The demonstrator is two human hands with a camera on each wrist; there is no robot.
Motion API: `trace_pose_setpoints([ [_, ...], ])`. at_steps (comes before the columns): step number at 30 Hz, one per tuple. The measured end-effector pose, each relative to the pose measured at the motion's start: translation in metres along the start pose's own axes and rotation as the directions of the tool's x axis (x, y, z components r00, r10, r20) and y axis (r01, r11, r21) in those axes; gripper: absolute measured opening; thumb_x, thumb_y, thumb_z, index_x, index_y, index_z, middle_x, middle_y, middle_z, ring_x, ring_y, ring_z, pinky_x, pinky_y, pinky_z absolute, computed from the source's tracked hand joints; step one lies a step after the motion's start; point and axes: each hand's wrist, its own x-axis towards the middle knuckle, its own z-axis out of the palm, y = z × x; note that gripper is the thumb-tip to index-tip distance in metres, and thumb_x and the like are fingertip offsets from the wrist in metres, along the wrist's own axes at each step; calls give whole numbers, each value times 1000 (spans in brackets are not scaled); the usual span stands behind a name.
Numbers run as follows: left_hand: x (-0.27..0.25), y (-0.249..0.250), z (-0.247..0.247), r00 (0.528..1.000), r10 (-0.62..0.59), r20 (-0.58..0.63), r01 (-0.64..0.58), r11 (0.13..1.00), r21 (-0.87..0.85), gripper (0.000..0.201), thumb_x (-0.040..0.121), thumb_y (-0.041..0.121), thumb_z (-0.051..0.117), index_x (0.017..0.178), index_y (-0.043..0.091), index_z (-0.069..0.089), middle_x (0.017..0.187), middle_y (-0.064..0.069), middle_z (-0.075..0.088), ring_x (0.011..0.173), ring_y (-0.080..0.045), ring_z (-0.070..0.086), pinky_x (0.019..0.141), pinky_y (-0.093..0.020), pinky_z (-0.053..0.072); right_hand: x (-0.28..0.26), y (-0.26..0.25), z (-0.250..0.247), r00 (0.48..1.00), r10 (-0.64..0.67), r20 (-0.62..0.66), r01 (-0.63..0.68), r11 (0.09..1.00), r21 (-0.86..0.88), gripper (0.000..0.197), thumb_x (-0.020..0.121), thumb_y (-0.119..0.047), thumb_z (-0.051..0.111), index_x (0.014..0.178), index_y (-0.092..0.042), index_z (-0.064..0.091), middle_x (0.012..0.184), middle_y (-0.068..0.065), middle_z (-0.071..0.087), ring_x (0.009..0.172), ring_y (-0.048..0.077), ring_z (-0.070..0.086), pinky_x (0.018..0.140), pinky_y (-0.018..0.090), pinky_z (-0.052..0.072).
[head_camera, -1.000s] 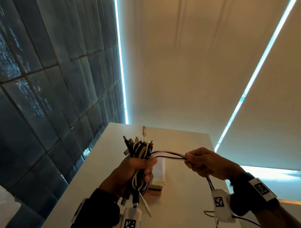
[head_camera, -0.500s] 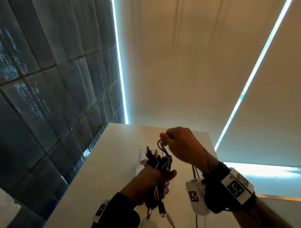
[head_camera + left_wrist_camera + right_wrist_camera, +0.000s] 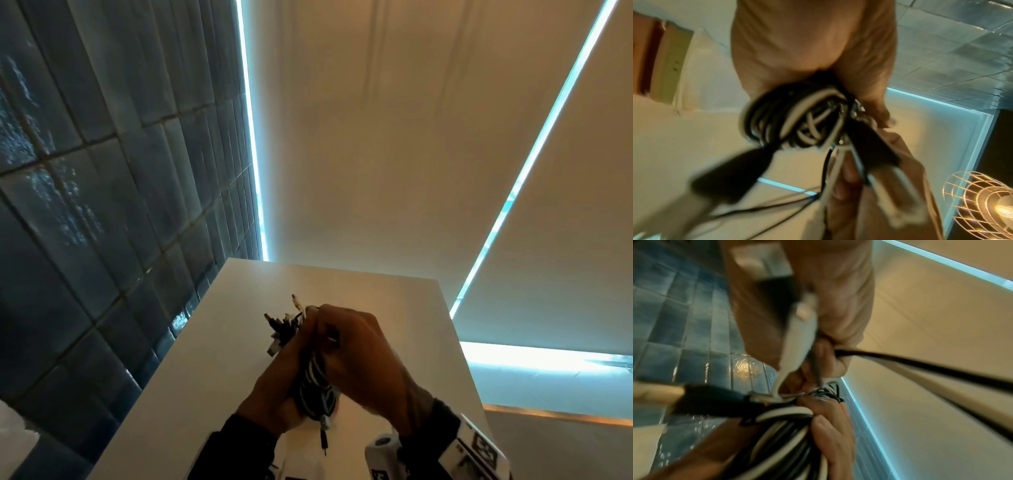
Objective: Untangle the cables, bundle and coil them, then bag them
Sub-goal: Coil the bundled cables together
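Cable bundle between hands, above table; wall left.

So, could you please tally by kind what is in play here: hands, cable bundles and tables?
Hands: 2, the left hand and right hand, both gripping the bundle.
Cable bundles: 1, the black and white bundle.
Tables: 1, the white table.
Total: 4.

Readable text: none in any view.
Wrist band: black-and-white square marker pattern, no letters or numbers legible.
White wrist unit: part of a similar marker, cut off by the frame edge.
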Motion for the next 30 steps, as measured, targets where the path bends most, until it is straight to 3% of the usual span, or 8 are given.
trace_pose_setpoints([
  [6,6,6,1,976,106,-189,-96,994,60,18,74,19,65,64,12,52,52,-1,45,40,-17,46,47,-25,39,-22,-14,11,973,-53,222,89,984,-151,14,97,-14,47,110,-15,49,94,-6,48,76,8,47,57,8,30],
  [11,19,28,-13,895,280,-347,-297,955,4,30,81,-2,50,58,16,44,50,0,41,37,-12,42,38,-19,38,-45,-10,11,985,65,158,-58,997,-44,17,98,-38,41,91,-24,47,76,-7,56,64,12,47,58,26,37],
  [14,23,39,-14,864,361,-351,-397,917,-32,18,75,-1,58,69,14,50,53,-1,50,43,-12,52,45,-22,47,-56,7,16,965,173,199,-207,964,165,24,96,-41,49,75,-34,57,60,-12,50,54,2,50,57,15,38],
  [18,19,45,-11,892,364,-266,-384,923,-24,23,65,-2,63,70,16,48,53,-1,47,44,-13,50,43,-22,44,-59,30,-3,843,247,479,-407,874,267,27,96,-31,55,76,-27,73,70,-1,68,64,4,63,67,16,48],
  [20,16,47,-8,906,367,-213,-371,928,19,29,61,-5,65,67,15,46,51,-1,44,42,-14,47,41,-22,41,-52,39,-21,884,257,391,-339,928,155,30,93,-40,57,68,-32,70,72,-3,72,69,2,66,72,23,53],
  [24,13,46,-2,918,373,-131,-360,926,116,25,62,-3,67,67,13,48,51,-6,44,42,-17,43,42,-24,40,-26,21,-70,954,133,-267,-118,990,73,30,86,-37,61,60,-24,63,57,-5,64,56,6,59,57,14,45],
  [26,14,42,2,929,356,-101,-341,929,146,23,62,-3,69,64,14,54,53,-8,45,43,-19,43,42,-25,41,-6,5,-86,918,-111,-382,67,990,-127,12,86,-30,63,84,-20,69,86,-7,68,82,4,61,71,9,44],
  [30,15,35,9,938,343,-50,-329,926,185,23,70,1,73,58,17,61,56,-8,49,46,-20,48,45,-27,45,33,15,-76,978,-206,-22,160,820,-549,44,91,-33,54,134,-28,51,143,-4,48,141,21,29,116,42,23],
])
